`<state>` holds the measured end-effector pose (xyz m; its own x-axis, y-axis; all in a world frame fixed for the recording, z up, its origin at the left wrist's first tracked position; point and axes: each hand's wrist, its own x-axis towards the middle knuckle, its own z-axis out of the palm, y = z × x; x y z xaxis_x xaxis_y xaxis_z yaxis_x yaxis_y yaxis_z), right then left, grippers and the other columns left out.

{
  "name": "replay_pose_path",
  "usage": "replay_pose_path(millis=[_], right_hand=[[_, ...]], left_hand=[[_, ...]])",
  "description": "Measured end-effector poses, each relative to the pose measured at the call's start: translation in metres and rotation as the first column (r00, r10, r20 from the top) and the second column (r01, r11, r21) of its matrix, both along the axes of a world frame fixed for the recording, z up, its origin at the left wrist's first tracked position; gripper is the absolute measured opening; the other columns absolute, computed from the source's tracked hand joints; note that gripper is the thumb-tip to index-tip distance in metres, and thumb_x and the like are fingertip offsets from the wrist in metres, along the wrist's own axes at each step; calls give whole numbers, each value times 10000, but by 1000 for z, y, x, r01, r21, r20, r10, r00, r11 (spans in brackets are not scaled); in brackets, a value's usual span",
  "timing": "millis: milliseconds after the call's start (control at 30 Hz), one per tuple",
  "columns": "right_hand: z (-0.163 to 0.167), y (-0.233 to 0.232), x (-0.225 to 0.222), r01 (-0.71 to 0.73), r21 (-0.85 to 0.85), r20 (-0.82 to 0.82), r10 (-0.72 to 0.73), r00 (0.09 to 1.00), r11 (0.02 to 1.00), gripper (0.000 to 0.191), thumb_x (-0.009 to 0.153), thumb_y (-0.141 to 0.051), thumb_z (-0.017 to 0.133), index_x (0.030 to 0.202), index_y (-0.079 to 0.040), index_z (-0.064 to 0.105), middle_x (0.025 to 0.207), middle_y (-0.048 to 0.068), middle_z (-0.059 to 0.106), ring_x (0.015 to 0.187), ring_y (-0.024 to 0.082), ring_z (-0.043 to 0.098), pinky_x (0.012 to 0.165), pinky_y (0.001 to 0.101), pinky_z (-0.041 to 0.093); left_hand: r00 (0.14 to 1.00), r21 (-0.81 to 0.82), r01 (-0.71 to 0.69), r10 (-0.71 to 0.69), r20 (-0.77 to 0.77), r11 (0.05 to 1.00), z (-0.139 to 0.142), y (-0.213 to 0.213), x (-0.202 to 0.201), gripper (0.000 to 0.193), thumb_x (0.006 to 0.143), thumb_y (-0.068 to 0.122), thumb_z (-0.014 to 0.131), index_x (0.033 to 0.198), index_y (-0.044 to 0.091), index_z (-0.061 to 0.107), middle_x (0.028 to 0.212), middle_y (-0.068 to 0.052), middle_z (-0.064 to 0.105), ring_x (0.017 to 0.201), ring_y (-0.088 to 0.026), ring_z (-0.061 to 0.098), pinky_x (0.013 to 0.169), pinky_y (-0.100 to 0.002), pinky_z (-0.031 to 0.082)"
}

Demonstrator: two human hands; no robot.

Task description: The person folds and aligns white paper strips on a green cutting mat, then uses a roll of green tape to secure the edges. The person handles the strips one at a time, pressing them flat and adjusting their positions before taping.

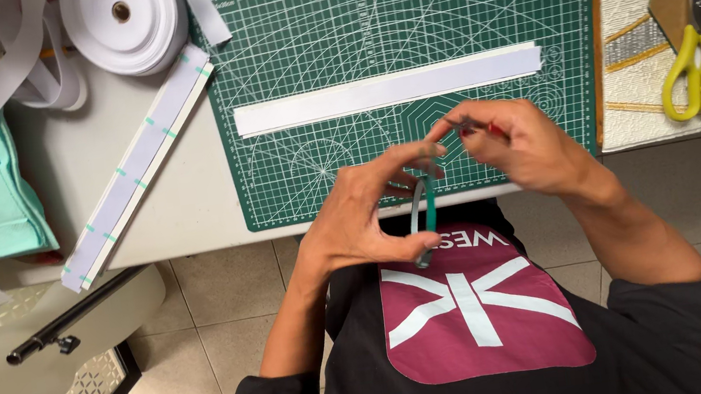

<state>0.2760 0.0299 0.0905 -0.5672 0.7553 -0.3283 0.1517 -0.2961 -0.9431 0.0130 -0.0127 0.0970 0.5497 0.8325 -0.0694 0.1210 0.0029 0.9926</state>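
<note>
Head view showed your left hand nearest you, at the table edge, fingers closed on a teal-and-grey handled tool that hung down over your dark shirt. Your right hand was just beside it, fingertips pinched on a small dark item too blurred to name. Beyond both hands lay a long white strip across the green cutting mat. Farther left sat a roll of white tape, and yellow-handled scissors rested well apart at right.
</note>
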Motion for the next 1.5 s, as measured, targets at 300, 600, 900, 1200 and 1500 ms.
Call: replay_pose_path(millis=[300,600,900,1200,1500], right_hand=[[5,-6,-3,-186,212,282,122,952,960,522,1076,-454,399,910,-66,705,557,-4,487,485,87,433,467,275,395],[7,-3,-10,-225,213,344,143,928,951,522,1017,-497,456,840,-82,719,518,11,577,420,105,496,415,311,384],[3,-5,-11,-218,224,294,147,944,950,517,1020,-495,475,824,-82,716,528,-2,604,423,85,524,405,296,399],[-4,-5,-9,-232,221,297,161,941,947,539,1003,-519,463,774,-101,714,463,-2,547,361,85,472,355,285,347],[-7,-6,-7,-223,184,299,162,941,957,565,975,-560,456,758,-103,708,443,-6,521,353,91,468,349,287,344]], left_hand=[[999,83,-50,50,7,995,-6,4,-4,850,747,474,804,1462,108,527,1287,-122,727,1146,-266,779,973,-395,631],[1000,62,-28,27,12,998,-4,3,-1,850,743,459,818,1455,88,537,1385,-116,688,1183,-284,764,995,-402,617],[1000,21,-26,26,1,999,-4,3,1,880,707,474,813,1446,70,557,1340,-125,709,1120,-293,780,978,-400,620],[999,14,-40,40,0,999,-12,-2,4,910,684,516,807,1450,89,563,1332,-134,715,1119,-313,777,967,-430,621],[999,-2,-32,32,-9,999,-14,-3,4,915,678,518,805,1460,108,564,1315,-120,724,1115,-311,785,970,-428,624]])
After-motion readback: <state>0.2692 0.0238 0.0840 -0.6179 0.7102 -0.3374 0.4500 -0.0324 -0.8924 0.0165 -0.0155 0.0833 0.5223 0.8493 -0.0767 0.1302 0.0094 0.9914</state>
